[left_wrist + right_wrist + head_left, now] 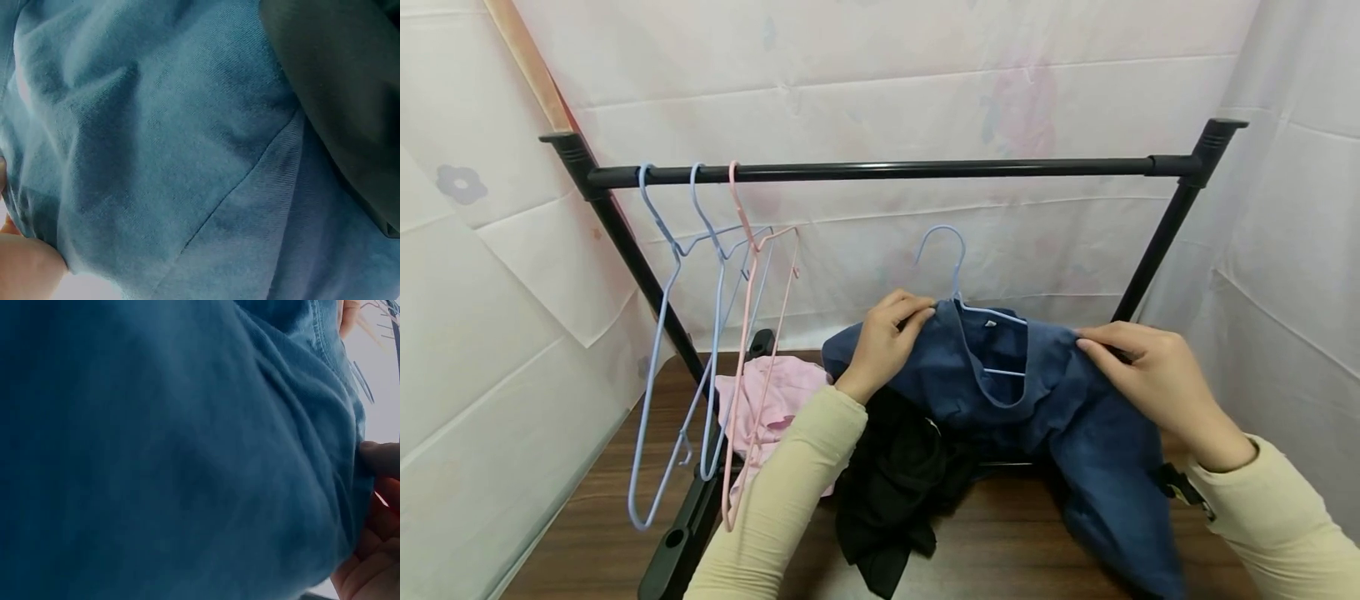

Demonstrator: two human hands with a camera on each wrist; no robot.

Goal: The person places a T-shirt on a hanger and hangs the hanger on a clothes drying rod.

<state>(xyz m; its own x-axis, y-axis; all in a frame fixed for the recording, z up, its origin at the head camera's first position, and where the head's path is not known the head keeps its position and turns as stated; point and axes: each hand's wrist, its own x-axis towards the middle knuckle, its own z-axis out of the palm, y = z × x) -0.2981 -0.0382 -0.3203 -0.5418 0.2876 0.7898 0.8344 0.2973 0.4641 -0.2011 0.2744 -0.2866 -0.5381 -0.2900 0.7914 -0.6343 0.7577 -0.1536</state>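
Observation:
A dark blue shirt [1000,417] hangs between my two hands with a light blue hanger [958,258] inside it, the hook standing up out of the neckline. My left hand [887,337] pinches the cloth beside the collar. On the other side, my right hand [1157,375] pinches the shoulder between thumb and fingers. Blue cloth [169,150] fills most of the left wrist view, with part of the hand at its lower left edge. Fingertips [378,456] hold the shirt's edge at the right of the right wrist view.
A black rack bar [925,170] runs across behind the shirt. Two light blue hangers [715,333] and a pink hanger [747,367] hang at its left end. A pink garment [782,392] and a black garment [895,475] lie below on the brown wooden table [992,542].

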